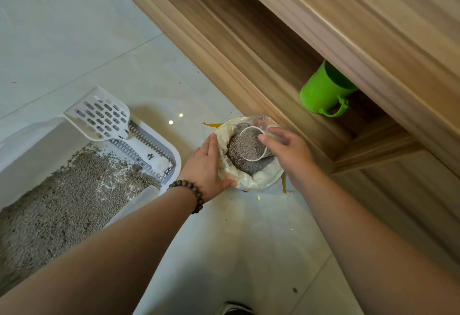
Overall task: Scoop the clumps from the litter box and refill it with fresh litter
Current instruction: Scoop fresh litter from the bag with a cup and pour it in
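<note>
A white litter box [171,150] sits on the floor at the left, holding grey litter [62,202]. A white slotted scoop [102,115] rests on its far rim. To the right stands an open cream litter bag [249,180] with grey granules inside. A white cup [251,144] full of litter is tilted in the bag's mouth. My right hand [286,150] grips the cup from the right side. My left hand [206,165], with a bead bracelet at the wrist, lies flat against the bag's left side, fingers together.
A wooden cabinet [323,40] runs along the right, with an open low shelf holding a green cup [321,90] on its side. Pale tiled floor [99,40] lies all around. A dark shoe tip [234,308] shows at the bottom edge.
</note>
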Demonstrator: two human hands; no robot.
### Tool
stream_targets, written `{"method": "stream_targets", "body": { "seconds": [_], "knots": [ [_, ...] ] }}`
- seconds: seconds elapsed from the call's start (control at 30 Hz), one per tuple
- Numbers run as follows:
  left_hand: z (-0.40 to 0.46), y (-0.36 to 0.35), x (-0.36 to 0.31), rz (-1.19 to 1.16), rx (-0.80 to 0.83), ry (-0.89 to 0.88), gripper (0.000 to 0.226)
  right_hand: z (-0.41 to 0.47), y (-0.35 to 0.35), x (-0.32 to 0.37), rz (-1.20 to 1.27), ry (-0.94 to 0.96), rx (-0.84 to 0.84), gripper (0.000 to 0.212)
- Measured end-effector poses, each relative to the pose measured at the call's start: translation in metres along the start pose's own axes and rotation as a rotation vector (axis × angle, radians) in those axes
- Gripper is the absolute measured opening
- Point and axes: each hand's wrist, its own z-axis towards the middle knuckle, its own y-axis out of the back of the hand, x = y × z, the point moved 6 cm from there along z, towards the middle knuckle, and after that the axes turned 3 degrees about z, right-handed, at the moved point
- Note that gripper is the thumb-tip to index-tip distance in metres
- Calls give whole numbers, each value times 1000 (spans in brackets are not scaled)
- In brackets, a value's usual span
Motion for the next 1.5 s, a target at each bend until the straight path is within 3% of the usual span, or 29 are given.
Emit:
{"method": "stream_targets", "body": {
  "seconds": [0.2,0.3,0.6,0.7,0.87,1.0,1.1,1.17,1.33,1.5],
  "knots": [
    [1,1,-2,41,18,4,119,-18,17,3,481,-80,67,22],
    [0,1,-3,54,21,21,118,-25,19,1,545,-122,75,11],
    [-15,30,-11,125,-24,17,110,-35,1,27,589,-89,166,16],
    [-36,57,-5,112,-128,23,100,-42,-31,40,577,-47,259,23],
    [-91,97,39,144,-311,149,93,-61,-106,63,593,-71,423,15],
    [-155,117,96,135,-409,403,93,-87,-172,78,541,-66,566,16],
    [-213,122,131,116,-478,584,104,-111,-218,86,459,-64,633,36],
    [-251,117,152,121,-476,686,119,-128,-245,91,380,-32,674,45],
    [-319,86,191,9,-412,920,147,-154,-290,93,197,73,754,34],
    [-336,57,196,-112,-335,901,154,-171,-317,92,26,232,779,38]
  ]
}}
